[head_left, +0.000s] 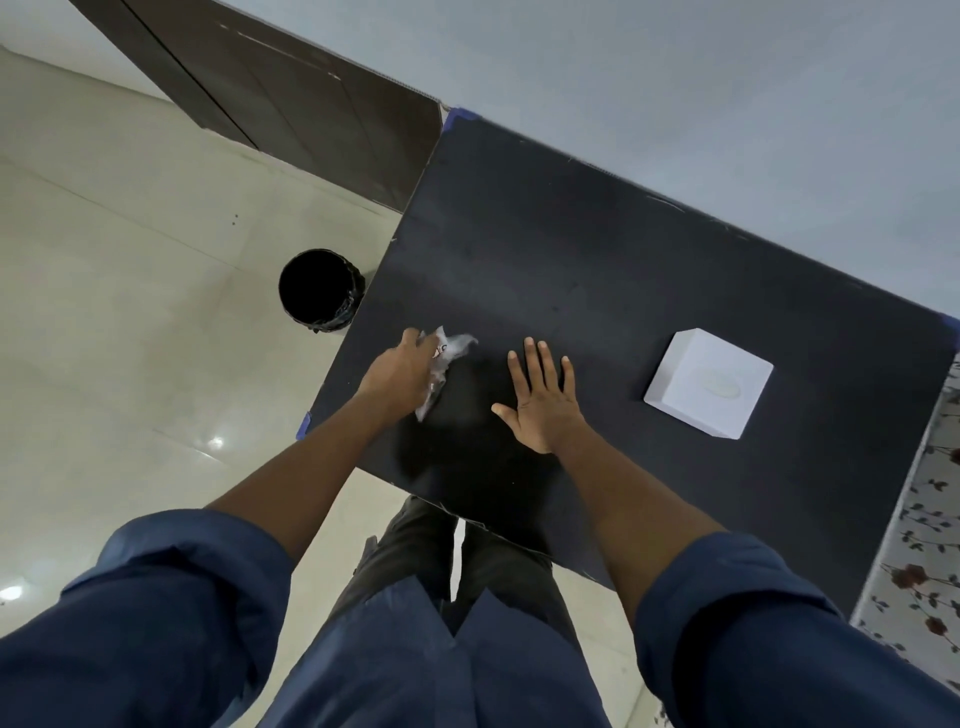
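Crumpled whitish plastic wrapper (451, 349): lay on the matte black tabletop (597, 249), under the left hand (400, 371) and sticking out past its fingertips; the hand hid part of it.
Long axis: ran slantwise from a narrow end below the left palm to a ragged tip beyond the fingers. That tip pointed away from the person and over toward the right hand (543, 400).
Wrapper material: thin, creased, half-clear film with a patch of red and dark print, too blurred to read.
Left hand: fingers curled down over the wrapper, gripping it against the tabletop.
Right hand: palm down, fingers straight and slightly spread, pressed flat on the tabletop just beside the wrapper, holding nothing.
White cube-shaped box (709, 384): smooth-sided, sat on the tabletop to the right of the right hand, well apart from it.
Round black bin (319, 288): lined with a glossy black bag, stood on the pale shiny floor tiles (130, 312), off the table, beyond the left hand and to its left.
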